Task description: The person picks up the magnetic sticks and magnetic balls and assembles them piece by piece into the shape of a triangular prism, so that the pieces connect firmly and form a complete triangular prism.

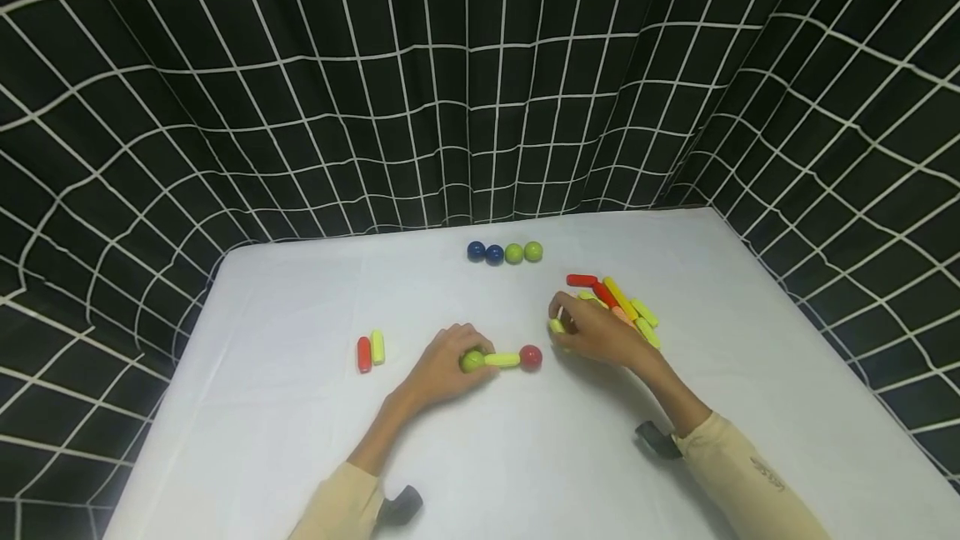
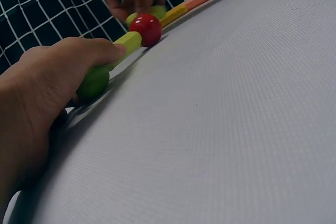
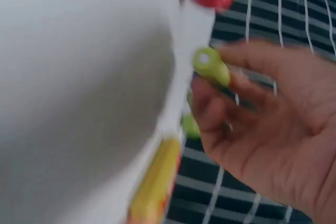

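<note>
My left hand (image 1: 450, 363) curls round a green ball (image 1: 472, 361) on the white table. A yellow-green stick (image 1: 502, 360) runs from that ball to a red ball (image 1: 530, 357); in the left wrist view the thumb (image 2: 107, 52) lies along the near end of the stick (image 2: 128, 45). To the right of the red ball (image 2: 146, 30), my right hand (image 1: 596, 330) pinches another yellow-green stick (image 1: 557, 327). The right wrist view shows this stick (image 3: 211, 65) end-on between thumb and fingers of the right hand (image 3: 273, 114).
Two blue balls (image 1: 485, 253) and two green balls (image 1: 523, 252) form a row at the back. Red, yellow, orange and yellow-green sticks (image 1: 621, 300) lie beyond my right hand. A red stick (image 1: 363, 354) and a yellow-green stick (image 1: 378, 347) lie at left. Black gridded cloth (image 1: 405, 107) surrounds the table.
</note>
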`<state>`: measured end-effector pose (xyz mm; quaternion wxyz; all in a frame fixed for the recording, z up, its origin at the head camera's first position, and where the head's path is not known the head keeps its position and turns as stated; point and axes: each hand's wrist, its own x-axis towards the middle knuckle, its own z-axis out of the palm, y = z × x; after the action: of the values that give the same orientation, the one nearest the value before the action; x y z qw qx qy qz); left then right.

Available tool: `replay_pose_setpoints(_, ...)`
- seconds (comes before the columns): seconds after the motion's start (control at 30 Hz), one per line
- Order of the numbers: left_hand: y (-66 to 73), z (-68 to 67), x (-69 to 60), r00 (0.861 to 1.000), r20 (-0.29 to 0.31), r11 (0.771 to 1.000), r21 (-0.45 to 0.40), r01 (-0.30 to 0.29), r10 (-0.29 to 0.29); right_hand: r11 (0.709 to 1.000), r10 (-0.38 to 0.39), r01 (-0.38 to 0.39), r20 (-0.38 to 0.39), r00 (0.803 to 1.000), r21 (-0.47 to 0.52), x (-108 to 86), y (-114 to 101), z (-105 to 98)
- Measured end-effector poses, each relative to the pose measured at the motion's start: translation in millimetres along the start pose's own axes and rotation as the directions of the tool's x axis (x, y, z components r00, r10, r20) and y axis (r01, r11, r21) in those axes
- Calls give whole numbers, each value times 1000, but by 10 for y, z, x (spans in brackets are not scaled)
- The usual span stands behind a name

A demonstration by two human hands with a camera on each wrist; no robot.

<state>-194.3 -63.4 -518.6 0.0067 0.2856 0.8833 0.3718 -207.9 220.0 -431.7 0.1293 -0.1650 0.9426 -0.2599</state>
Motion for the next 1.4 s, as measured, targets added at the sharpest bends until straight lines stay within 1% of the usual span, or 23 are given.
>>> replay_pose_setpoints(0.1,10,5,9,1000,-3,1000,6,-10,10,992,64,-57,-57,996,108,130,-105,101)
replay_pose_setpoints(0.17,25,5,15,1000,-8,1000,3,-23,23,982,114,-104,-59,992,160,197,-164,147)
replay_pose_setpoints(0.23,43,2,18,999,-11,1000,2,-32,32,974,156,-146,-46,987,174,242,-210,180)
replay_pose_setpoints(0.3,57,-1,18,1000,-8,1000,-1,-28,28,971,184,-179,-17,983,157,271,-238,197)
replay_pose_setpoints(0.37,65,-2,17,1000,-4,1000,-4,-19,19,972,190,-191,16,982,135,283,-246,200)
replay_pose_setpoints(0.5,53,1,14,1000,9,1000,-14,-4,4,978,168,-174,59,984,114,309,-205,149)
replay_pose_setpoints(0.57,42,0,9,1000,10,1000,-12,-4,4,984,141,-144,41,989,100,360,-174,81)
replay_pose_setpoints(0.6,40,-4,7,1000,8,1000,-10,-6,6,988,132,-133,17,991,84,401,-156,38)
replay_pose_setpoints(0.67,36,-12,1,1000,1,1000,-7,-14,14,993,111,-108,-48,993,46,505,-116,-60)
replay_pose_setpoints(0.73,30,-18,-3,1000,-10,1000,-2,-24,24,996,87,-88,-116,989,0,635,-75,-151)
replay_pose_setpoints(0.77,27,-20,-4,1000,-15,1000,1,-27,27,996,81,-84,-137,987,-19,707,-53,-187)
replay_pose_setpoints(0.83,22,-19,-8,999,-25,999,-1,-34,34,995,69,-78,-143,987,-60,847,3,-231)
replay_pose_setpoints(0.9,17,-15,-11,999,-29,999,1,-36,36,992,75,-86,-115,991,-88,960,46,-247)
replay_pose_setpoints(0.97,17,-11,-11,999,-24,999,-2,-36,36,988,101,-111,-87,991,-111,1035,78,-233)
replay_pose_setpoints(1.07,16,-4,-5,999,-15,999,-1,-36,36,981,157,-164,-74,985,-106,1046,78,-187)
replay_pose_setpoints(1.13,10,1,0,999,-14,999,8,-38,38,979,171,-178,-76,982,-100,1009,45,-151)
replay_pose_setpoints(1.27,-4,8,7,999,-21,999,28,-39,40,980,157,-161,-50,986,-114,885,-71,-103)
replay_pose_setpoints(1.4,0,-1,0,1000,-15,1000,15,-25,25,980,124,-122,4,992,-160,761,-193,-90)
